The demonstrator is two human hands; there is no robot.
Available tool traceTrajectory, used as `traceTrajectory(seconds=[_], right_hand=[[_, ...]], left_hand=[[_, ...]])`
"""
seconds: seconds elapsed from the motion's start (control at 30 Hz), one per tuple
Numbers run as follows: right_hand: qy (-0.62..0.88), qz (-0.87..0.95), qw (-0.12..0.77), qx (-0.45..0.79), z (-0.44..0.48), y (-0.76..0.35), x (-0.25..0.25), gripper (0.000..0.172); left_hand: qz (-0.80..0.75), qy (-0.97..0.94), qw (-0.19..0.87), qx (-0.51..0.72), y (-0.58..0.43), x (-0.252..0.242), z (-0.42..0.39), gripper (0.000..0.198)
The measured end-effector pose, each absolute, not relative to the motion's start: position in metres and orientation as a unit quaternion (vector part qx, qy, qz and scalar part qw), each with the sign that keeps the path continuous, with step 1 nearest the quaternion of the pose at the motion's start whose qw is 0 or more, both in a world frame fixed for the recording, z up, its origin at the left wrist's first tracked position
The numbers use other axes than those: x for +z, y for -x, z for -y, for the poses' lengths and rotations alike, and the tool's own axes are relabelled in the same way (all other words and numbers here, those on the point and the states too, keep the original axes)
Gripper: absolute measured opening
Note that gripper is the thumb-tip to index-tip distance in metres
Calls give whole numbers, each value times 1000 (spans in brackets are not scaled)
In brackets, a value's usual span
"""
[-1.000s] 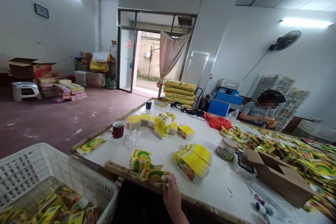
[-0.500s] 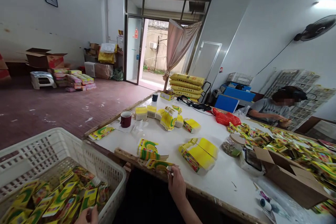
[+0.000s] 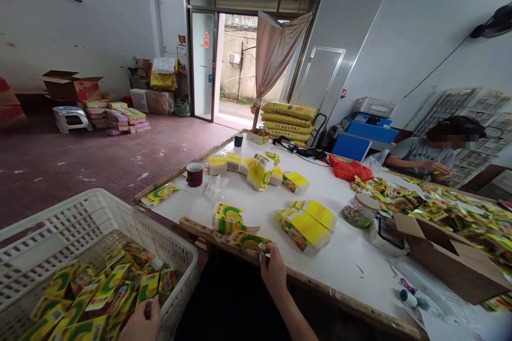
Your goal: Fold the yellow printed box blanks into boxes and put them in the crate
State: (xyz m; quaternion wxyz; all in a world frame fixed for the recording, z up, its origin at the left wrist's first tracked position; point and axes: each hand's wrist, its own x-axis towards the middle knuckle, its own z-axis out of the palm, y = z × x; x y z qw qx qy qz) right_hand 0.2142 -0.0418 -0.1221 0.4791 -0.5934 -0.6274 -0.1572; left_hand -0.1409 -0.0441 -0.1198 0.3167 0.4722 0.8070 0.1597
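Observation:
My right hand (image 3: 274, 267) is at the table's near edge. Its fingers are closed on the end of a small yellow carton (image 3: 246, 241) with green and red print. Just behind that carton, a stack of flat yellow cartons (image 3: 229, 218) lies on the table. Low on the left, my left hand (image 3: 141, 322) hovers over the white plastic basket (image 3: 160, 242), thumb and fingers pressed together. A small dark spot shows between them, too unclear to name. Under and beside this hand, many filled yellow cartons (image 3: 108, 287) lie jumbled in the basket.
On the white table (image 3: 256, 205) stand a dark red mug (image 3: 194, 175), bundled yellow cartons (image 3: 306, 224), a jar (image 3: 357, 210) and an open cardboard box (image 3: 444, 256). A heap of yellow packets (image 3: 460, 218) covers the right side, where a co-worker (image 3: 416, 154) sits handling something small.
The camera view has tilted down and shifted slightly left. My right hand stays at the carton's end, and my left hand remains above the basket, showing more of itself.

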Motion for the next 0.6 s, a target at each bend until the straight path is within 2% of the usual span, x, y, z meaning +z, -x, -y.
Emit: traceTrajectory(seconds=[0.27, 0.43, 0.6], right_hand=[[570, 648, 480, -159, 42, -214, -114, 9], [573, 649, 472, -165, 42, -214, -115, 9], [588, 639, 464, -176, 40, -215, -120, 7]], left_hand=[[-786, -540, 240, 180, 139, -125, 51, 22], [-816, -525, 194, 146, 125, -116, 53, 36], [-842, -480, 233, 82, 114, -98, 49, 51]])
